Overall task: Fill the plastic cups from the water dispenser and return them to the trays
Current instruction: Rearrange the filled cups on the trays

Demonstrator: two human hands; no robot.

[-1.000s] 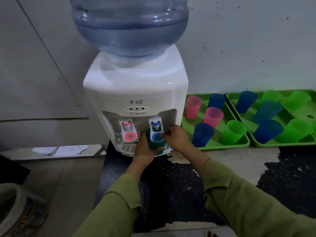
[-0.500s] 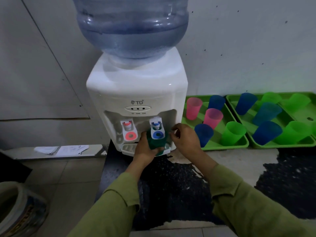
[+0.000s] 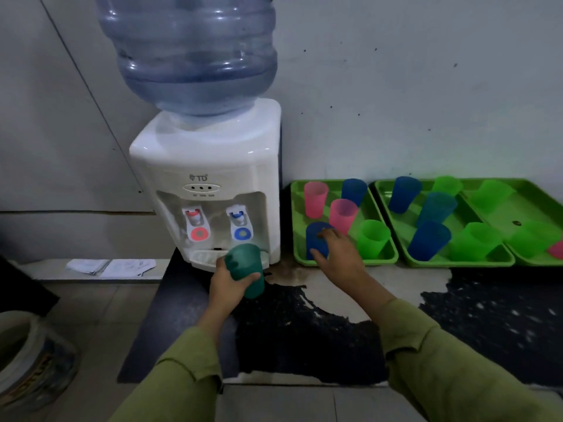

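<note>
Both hands have come off the blue tap point(image 3: 242, 226). The left hand point(image 3: 227, 284) holds the dark green cup point(image 3: 245, 269) upright, fingers wrapped round it, just near of the dispenser point(image 3: 213, 153) and presumably filled. The right hand point(image 3: 339, 257), fingers spread wide, reaches the blue cup point(image 3: 315, 239) in the near corner of the left tray point(image 3: 344, 262).

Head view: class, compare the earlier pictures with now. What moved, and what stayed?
The left hand, holding the teal cup, drew it back from under the blue tap. The right hand left that tap and went right to the blue cup in the near tray; whether its grip has closed is unclear. The dispenser and other cups stayed.
</note>
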